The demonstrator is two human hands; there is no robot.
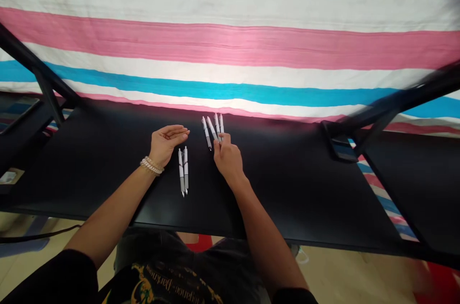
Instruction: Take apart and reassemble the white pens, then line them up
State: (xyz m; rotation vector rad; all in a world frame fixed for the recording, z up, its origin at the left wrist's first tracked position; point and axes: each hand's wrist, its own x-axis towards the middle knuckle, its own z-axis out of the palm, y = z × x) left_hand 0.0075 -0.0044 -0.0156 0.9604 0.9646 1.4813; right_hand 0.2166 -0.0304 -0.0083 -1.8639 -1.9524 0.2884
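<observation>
Resting on the black desk point(287, 184) are a fan of four pens point(212, 129) at the right grip point(229, 156) and a pair of pens point(181, 167) beside the left grip point(164, 145). The right grip covers some near ends of the fan; whether it is closed on any cannot be determined. The left grip is loosely curved, part open, holding nothing visible. All pens appear light, stiff, smooth and apt to roll; best held at the grey section point(182, 184).
</observation>
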